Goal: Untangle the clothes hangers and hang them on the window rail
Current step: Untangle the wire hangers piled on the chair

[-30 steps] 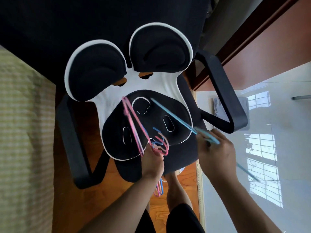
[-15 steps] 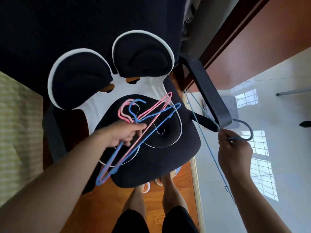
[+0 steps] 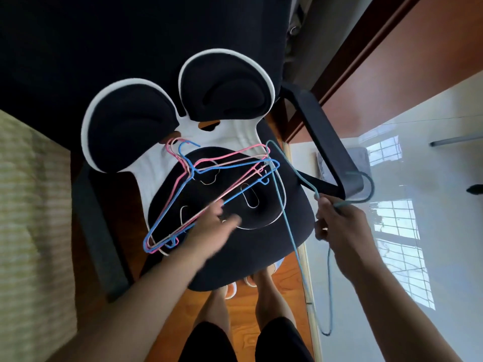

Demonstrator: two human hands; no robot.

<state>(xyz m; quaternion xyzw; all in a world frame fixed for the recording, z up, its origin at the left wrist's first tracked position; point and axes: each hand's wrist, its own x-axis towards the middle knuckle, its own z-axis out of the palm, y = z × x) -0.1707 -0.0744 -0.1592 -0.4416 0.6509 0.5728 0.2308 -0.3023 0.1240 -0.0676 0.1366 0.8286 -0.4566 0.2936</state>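
Your right hand (image 3: 339, 226) grips one teal hanger (image 3: 285, 205) at its neck, apparently free of the rest, though its far corner overlaps them. Your left hand (image 3: 211, 226), fingers loosely extended, touches the pink-and-blue hanger bundle (image 3: 209, 189) lying on the chair seat (image 3: 261, 246). Judgement: early stage; bundle not yet separated, nothing hung, rail not in view.
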